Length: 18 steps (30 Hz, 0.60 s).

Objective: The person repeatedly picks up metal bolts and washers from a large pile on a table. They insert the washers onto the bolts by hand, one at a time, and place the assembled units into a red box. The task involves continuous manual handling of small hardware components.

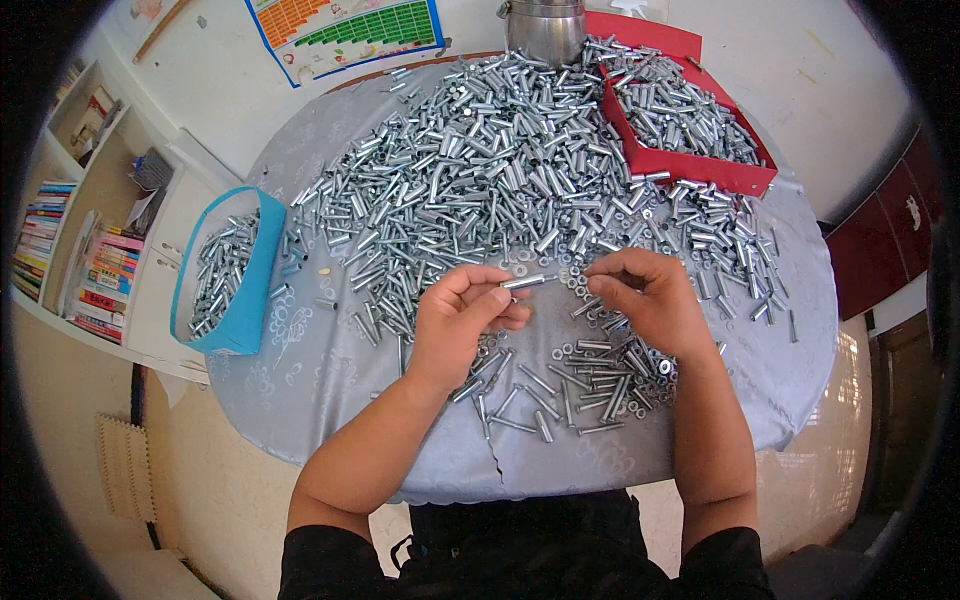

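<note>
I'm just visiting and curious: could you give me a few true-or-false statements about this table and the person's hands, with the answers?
1. The left hand holds a metal sleeve anchor. True.
2. The blue bin is empty. False: it contains metal fasteners.
3. The right hand is inside the red box. False: it is nearer the person, outside the box.
4. A round steel container stands beyond the large heap of fasteners. True.
5. The table has a bare wooden top. False: a silvery-grey tablecloth covers it.
</note>
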Motion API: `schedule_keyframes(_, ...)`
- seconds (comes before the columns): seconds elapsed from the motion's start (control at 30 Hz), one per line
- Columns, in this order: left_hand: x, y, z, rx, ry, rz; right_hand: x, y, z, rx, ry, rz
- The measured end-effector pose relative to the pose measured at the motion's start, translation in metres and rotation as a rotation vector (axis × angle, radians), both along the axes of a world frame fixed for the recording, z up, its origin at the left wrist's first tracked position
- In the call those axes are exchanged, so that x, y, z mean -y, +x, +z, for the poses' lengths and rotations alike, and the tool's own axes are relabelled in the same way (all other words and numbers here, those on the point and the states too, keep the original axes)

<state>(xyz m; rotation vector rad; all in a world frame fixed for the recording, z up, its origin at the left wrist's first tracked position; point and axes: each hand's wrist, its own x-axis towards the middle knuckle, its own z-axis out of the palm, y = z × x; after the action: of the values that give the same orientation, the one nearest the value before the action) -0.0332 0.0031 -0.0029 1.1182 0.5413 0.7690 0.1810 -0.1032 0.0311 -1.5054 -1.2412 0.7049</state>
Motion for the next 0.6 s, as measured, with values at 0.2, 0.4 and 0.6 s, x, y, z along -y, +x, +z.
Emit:
schedule_keyframes(0.2, -0.003, -0.003, -0.003, 0.029, -0.026, 0.006, 0.010, 0.025, 0.004, 0.488, -0.079, 0.100)
schedule_keyframes(0.4, -0.002, -0.002, -0.002, 0.028, -0.024, -0.006, 0.019, 0.036, 0.010, 0.587, -0.200, 0.390)
schedule_keyframes(0.6, -0.001, -0.003, -0.001, 0.023, -0.022, -0.007, 0.018, 0.033, 0.008, 0.600, -0.213, 0.453)
